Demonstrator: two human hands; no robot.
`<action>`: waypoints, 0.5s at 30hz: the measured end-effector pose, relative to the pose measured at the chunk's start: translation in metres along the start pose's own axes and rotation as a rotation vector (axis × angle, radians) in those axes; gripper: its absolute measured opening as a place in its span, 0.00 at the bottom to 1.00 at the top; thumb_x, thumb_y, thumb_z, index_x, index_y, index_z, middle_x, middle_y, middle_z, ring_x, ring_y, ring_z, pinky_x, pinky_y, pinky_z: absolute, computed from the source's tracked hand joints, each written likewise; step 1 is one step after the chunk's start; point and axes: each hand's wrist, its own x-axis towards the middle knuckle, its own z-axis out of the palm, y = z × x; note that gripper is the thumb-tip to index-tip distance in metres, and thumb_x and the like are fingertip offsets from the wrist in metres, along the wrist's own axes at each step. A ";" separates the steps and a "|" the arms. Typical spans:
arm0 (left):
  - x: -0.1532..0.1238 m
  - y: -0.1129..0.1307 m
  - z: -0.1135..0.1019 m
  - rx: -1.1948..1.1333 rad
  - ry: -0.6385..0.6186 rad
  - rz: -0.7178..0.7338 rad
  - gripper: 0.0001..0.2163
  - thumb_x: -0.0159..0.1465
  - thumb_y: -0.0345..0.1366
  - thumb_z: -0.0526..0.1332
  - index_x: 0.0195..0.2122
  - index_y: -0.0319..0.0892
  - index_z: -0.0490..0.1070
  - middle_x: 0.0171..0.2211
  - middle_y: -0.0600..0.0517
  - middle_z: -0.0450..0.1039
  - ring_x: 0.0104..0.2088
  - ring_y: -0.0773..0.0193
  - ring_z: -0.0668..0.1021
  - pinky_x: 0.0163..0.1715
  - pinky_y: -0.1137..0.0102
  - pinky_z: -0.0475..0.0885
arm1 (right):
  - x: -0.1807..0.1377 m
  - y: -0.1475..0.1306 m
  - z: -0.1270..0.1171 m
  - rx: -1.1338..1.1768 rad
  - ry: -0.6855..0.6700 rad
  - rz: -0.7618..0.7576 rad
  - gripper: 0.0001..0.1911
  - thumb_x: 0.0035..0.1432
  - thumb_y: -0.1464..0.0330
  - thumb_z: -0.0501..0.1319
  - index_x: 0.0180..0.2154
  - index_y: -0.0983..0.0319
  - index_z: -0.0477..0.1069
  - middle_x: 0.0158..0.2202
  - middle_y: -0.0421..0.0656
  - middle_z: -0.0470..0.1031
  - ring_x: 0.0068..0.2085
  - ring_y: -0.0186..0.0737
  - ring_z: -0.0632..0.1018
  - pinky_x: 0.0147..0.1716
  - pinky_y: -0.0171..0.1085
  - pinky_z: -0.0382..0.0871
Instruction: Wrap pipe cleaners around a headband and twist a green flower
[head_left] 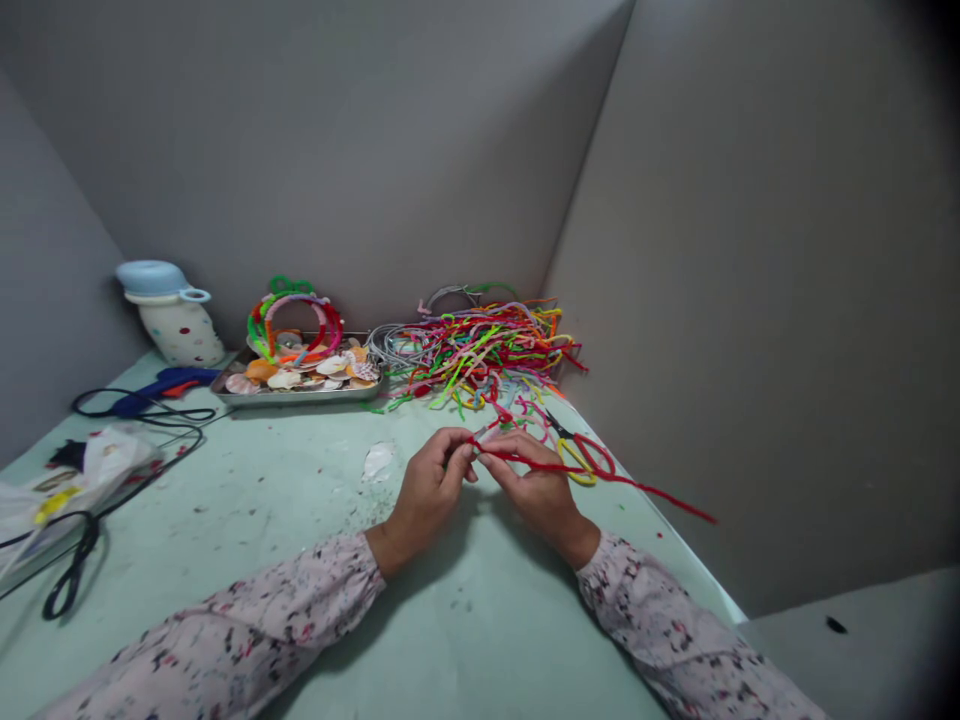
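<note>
fuzzy red pipe cleaner (600, 474), shiny metal tray (300, 397)

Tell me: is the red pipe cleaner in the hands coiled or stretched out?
Stretched out: the red pipe cleaner, pinched by the left hand and the right hand, runs almost straight off to the right.

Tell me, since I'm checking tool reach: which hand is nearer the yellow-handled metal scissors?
Right. The right hand, pinching a fuzzy red pipe cleaner, sits just beside the scissors; the left hand, pinching it too, is farther off, beyond the right hand.
</note>
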 end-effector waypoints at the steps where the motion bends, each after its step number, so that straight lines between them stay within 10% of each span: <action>1: 0.000 0.000 0.000 0.001 0.001 0.001 0.08 0.65 0.37 0.53 0.42 0.41 0.66 0.29 0.54 0.69 0.28 0.68 0.73 0.30 0.72 0.68 | 0.000 0.000 0.000 -0.003 0.000 -0.004 0.03 0.55 0.70 0.64 0.35 0.59 0.75 0.33 0.42 0.77 0.37 0.39 0.77 0.40 0.40 0.70; 15: -0.001 0.006 -0.002 0.149 0.034 0.064 0.06 0.65 0.35 0.53 0.39 0.41 0.67 0.31 0.53 0.70 0.28 0.69 0.74 0.32 0.72 0.68 | -0.001 -0.005 -0.003 -0.044 -0.003 -0.094 0.06 0.56 0.72 0.63 0.37 0.58 0.75 0.34 0.42 0.77 0.38 0.38 0.77 0.39 0.40 0.71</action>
